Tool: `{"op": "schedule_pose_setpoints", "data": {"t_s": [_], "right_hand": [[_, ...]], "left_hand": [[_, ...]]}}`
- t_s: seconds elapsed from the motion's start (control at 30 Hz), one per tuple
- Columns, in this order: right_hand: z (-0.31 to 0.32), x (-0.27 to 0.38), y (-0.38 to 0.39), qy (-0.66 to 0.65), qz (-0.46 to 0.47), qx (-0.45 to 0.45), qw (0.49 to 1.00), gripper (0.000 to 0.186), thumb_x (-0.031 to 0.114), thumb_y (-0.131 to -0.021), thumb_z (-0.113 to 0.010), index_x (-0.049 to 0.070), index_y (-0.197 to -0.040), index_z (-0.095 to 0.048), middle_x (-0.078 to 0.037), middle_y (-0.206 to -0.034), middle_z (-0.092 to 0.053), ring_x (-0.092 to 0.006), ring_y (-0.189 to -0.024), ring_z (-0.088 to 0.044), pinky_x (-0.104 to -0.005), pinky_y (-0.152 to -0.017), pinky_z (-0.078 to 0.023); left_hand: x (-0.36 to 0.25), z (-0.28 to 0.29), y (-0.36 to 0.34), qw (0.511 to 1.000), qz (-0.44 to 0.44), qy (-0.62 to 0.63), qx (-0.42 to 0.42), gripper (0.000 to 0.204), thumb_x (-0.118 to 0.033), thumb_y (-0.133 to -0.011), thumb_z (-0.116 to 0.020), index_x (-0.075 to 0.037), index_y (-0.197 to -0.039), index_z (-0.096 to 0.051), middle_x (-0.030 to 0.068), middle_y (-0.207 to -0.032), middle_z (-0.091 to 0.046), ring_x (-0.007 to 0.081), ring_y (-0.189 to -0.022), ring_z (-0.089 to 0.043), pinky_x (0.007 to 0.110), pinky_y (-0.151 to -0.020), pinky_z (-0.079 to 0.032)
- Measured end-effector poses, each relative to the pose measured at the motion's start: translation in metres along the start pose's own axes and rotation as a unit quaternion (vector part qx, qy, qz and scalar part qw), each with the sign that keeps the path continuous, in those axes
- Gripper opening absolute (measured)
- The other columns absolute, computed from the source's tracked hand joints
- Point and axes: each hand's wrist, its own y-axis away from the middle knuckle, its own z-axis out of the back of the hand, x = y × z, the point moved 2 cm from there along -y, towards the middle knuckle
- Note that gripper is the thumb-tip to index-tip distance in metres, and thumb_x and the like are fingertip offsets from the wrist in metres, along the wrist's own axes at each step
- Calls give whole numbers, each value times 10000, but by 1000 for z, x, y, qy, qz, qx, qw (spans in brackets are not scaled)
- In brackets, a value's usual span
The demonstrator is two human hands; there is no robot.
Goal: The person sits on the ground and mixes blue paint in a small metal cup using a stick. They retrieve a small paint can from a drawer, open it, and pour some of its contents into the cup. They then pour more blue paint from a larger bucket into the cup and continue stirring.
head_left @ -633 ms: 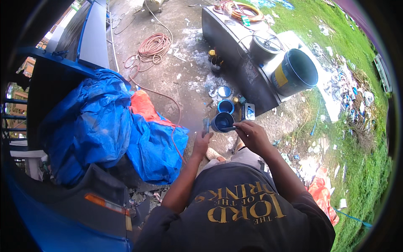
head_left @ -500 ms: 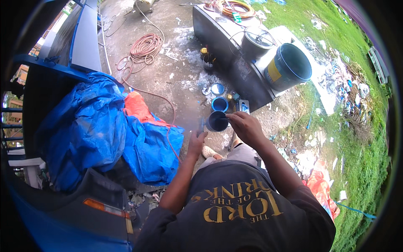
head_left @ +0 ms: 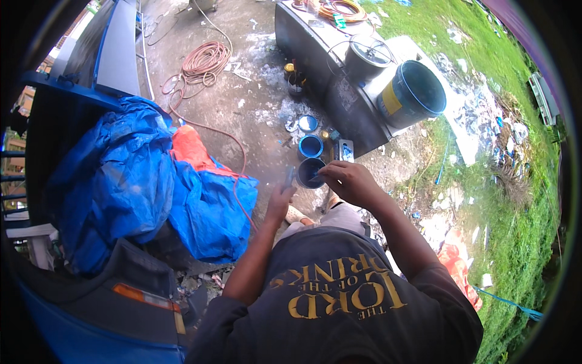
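Observation:
My left hand [head_left: 280,198] is closed on a slender blue-grey object [head_left: 290,177] held upright, just left of a dark cup-like container [head_left: 309,177]. My right hand [head_left: 345,182] pinches a thin stick [head_left: 317,175] that dips into that container from the right. Beyond the container on the concrete stand an open can with a blue rim [head_left: 311,146], a round lid with blue on it [head_left: 308,123], a small yellowish can [head_left: 325,134] and a pale tray with blue stains [head_left: 345,150]. The contents of the container are too dark to make out.
Crumpled blue and orange tarps [head_left: 133,176] lie left, beside blue vehicle panels [head_left: 145,279]. A coiled hose [head_left: 203,64] lies ahead. A dark metal box [head_left: 333,103] bears a large bucket [head_left: 411,94], a pot [head_left: 368,57] and more hose. Grass [head_left: 515,255] and scattered litter line the right.
The whole view has shifted, so the scene sits further left and higher in the picture. The stick's angle in the container has changed slightly as my right hand moved; both hands keep their grips.

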Motion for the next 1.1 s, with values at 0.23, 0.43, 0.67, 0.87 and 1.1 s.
{"op": "schedule_pose_setpoints", "data": {"t_s": [0.23, 0.43, 0.67, 0.87, 1.1], "right_hand": [[0, 2, 0, -18, 6, 0, 1000, 120, 132, -919, -700, 78, -1024, -722, -98, -972, -724, -312, -840, -714, -406, -710, -571], [2, 7, -2, -7, 7, -25, 1000, 107, 119, -911, -699, 78, -1008, -717, -96, -959, -720, -317, -835, -707, -410, -705, -563], [0, -3, 3, 0, 1, -25, 1000, 154, 105, -869, -681, 125, -1019, -703, -57, -974, -708, -293, -895, -708, -409, -714, -571], [10, -6, 1, 36, -20, -58, 997, 97, 102, -910, -703, 82, -1002, -724, -89, -965, -720, -307, -850, -710, -405, -713, -573], [14, -5, 4, 33, -16, -17, 999, 137, 91, -910, -699, 79, -1044, -725, -90, -994, -723, -311, -879, -713, -404, -746, -579]], "left_hand": [[-4, -4, 1, 1000, -8, -25, 9, 215, -255, -934, -637, -54, -1010, -627, -11, -808, -545, 84, -712, -495, 252, -650, -395], [-1, -6, 4, 1000, 1, -19, 25, 201, -254, -939, -635, -68, -1014, -617, -17, -828, -539, 84, -736, -494, 256, -685, -399], [1, -10, 3, 999, 0, -7, 32, 197, -255, -939, -637, -75, -1017, -614, -19, -829, -537, 83, -738, -490, 260, -692, -398], [-3, -12, 1, 999, 2, -21, 29, 245, -267, -929, -648, -50, -1038, -623, 10, -855, -560, 112, -756, -511, 285, -706, -418], [0, -11, 0, 999, 5, -27, 27, 319, -273, -916, -654, -12, -1098, -645, 54, -904, -597, 161, -797, -545, 331, -733, -457]]}}
